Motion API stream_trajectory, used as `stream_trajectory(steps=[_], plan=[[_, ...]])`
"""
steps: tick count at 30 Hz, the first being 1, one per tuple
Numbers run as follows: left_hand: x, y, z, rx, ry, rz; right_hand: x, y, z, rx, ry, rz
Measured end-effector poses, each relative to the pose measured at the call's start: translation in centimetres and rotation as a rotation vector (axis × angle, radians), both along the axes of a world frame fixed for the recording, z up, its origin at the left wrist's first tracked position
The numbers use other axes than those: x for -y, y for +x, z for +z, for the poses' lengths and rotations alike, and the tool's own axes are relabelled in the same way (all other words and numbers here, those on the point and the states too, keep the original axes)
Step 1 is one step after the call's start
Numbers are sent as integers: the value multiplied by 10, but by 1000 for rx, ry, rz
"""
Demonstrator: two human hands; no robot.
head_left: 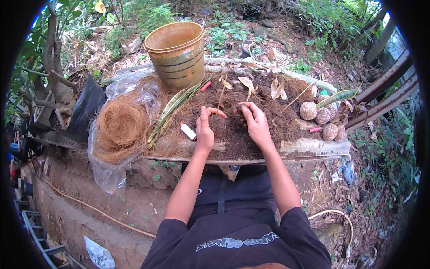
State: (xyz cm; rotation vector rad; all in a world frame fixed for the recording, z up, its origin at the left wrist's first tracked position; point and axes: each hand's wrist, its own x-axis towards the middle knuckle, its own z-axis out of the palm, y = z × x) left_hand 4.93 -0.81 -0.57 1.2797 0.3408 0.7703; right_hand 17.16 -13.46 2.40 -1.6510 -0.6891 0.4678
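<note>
Over a heap of dark soil (236, 142) on the slab, my two hands face each other with a small gap between them. My left hand (206, 130) is cupped, its thumb up and its fingers stretched to the right beside a thin dry stem (221, 96). Nothing shows in it. My right hand (256, 127) has its fingers curled in at the soil, the tips dirty. Whatever lies between them is hidden. A white cylindrical item (188, 132) lies just left of my left hand. Long variegated leaves (172, 107) lie farther left.
A weathered yellow bucket (177, 58) stands at the back left. Brown fibre (120, 126) sits on clear plastic (109, 175) at left. Several netted round balls (308, 110) and a red-handled tool (315, 129) lie at right. Rusty metal bars (380, 89) cross the right side.
</note>
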Motion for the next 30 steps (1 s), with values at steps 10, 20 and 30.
stream_trajectory(steps=[10, 20, 30], plan=[[1, 5, -9, -53, 134, -20, 1, -19, 25, -265, 158, 136], [10, 6, 9, -168, 465, 10, -5, -35, 30, 377, 60, -39], [14, 0, 14, -135, 402, -34, 2, -26, 16, -104, 172, 7]])
